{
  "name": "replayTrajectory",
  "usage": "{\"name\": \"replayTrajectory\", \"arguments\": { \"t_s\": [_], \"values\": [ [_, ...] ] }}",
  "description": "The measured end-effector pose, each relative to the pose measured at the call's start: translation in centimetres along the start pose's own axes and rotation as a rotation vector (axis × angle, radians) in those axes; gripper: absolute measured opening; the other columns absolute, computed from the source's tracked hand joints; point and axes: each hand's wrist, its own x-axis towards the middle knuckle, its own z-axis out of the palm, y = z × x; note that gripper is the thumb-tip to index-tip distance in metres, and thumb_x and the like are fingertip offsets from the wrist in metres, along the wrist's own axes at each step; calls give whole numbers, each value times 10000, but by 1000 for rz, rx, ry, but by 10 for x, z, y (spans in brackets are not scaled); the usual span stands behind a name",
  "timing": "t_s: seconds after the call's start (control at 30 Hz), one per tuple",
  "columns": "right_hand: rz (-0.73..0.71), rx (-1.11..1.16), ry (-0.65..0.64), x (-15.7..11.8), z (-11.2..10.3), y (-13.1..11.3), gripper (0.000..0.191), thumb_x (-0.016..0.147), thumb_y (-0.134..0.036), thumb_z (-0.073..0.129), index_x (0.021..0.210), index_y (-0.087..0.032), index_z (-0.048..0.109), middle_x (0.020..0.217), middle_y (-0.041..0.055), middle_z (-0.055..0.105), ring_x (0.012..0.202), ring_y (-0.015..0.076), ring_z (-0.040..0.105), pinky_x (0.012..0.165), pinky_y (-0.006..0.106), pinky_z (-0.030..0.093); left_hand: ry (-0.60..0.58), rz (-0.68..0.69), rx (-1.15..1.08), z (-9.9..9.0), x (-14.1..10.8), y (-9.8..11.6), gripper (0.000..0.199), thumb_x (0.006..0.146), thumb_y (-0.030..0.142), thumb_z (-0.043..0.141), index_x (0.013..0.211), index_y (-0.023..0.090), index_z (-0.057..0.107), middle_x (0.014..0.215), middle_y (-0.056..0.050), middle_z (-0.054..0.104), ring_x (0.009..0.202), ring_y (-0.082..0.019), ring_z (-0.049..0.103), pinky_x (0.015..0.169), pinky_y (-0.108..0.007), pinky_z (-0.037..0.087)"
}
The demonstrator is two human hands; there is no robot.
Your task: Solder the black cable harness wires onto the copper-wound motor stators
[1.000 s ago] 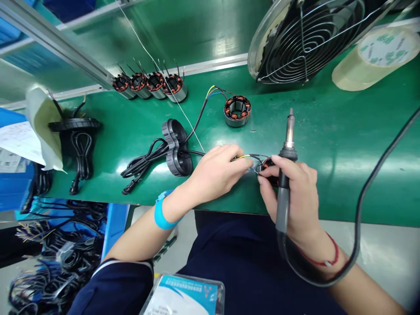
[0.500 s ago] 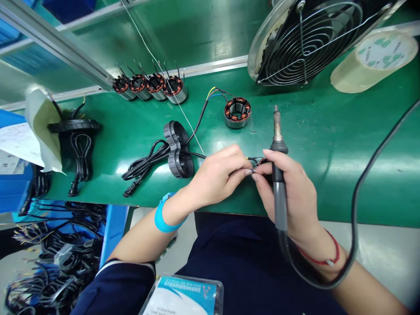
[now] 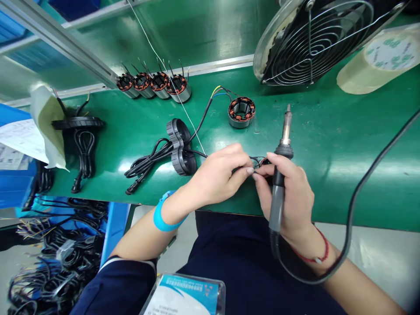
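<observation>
Standing in the room, I am noting, nearest the body, a badge holder (image 3: pixel 187 294) lying against dark clothing and containing a blue-and-white card. Below the desk (image 3: pixel 348 183), on the worker's left, a blue bin (image 3: pixel 113 227) is holding a tangle of black cables (image 3: pixel 74 245), some coloured wire ends showing. Over the near part of the desk, the left hand (image 3: pixel 223 175) is pinching a thin wire between thumb and forefinger; the right hand (image 3: pixel 292 188) is meeting it there, fingertips nipping the same spot while also gripping a soldering iron (image 3: pixel 277 201). The iron's tip is pointing toward the far side, well apart from the wire. A near stator (image 3: pixel 265 162) is sitting just beside the right fingers, mostly hidden. Judgement: the fingers are preparing a wire joint by hand; the next move is apparently calling for a steady pinch, with the tip staying clear of skin. Farther left, two ribbed black caps (image 3: pixel 181 146) are lying beside a coiled cable (image 3: pixel 149 159). Beyond, a wired stator (image 3: pixel 242 113) is resting on the desk; four more stators (image 3: pixel 179 88) are standing in a row, and a fan (image 3: pixel 308 48) is facing the work.
</observation>
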Motion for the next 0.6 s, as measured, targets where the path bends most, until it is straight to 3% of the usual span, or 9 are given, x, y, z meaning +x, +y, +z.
{"name": "replayTrajectory", "arguments": {
  "t_s": [0.17, 0.33, 0.6],
  "values": [
    [16, 50, 14, 0, 0, 0, 458, 877, -161, 617, 1301, -230, 459, 865, -3, 706, 835, 191, 657, 752, 313, 484, -51, 28, 10, -6, 2, -1, 153, 891, 132, 507, 767, 141, 597, 734, -6, 507, 736, -114, 487, 674, -241, 401],
    [-9, 15, -78, -3, 2, 3, 460, 879, -174, 592, 1305, -233, 430, 895, 23, 692, 731, 209, 639, 702, 368, 469, -51, -15, -9, -7, 4, -1, 157, 887, 121, 494, 771, 145, 598, 749, -12, 526, 750, -122, 504, 692, -254, 412],
    [-69, -9, 74, -5, 9, 2, 536, 841, -113, 625, 1329, -205, 425, 885, 23, 692, 722, 204, 606, 675, 345, 432, -70, -91, 5, -7, 7, 6, 192, 872, 106, 482, 694, 145, 542, 678, 12, 447, 672, -105, 452, 620, -238, 366]
  ]
}}
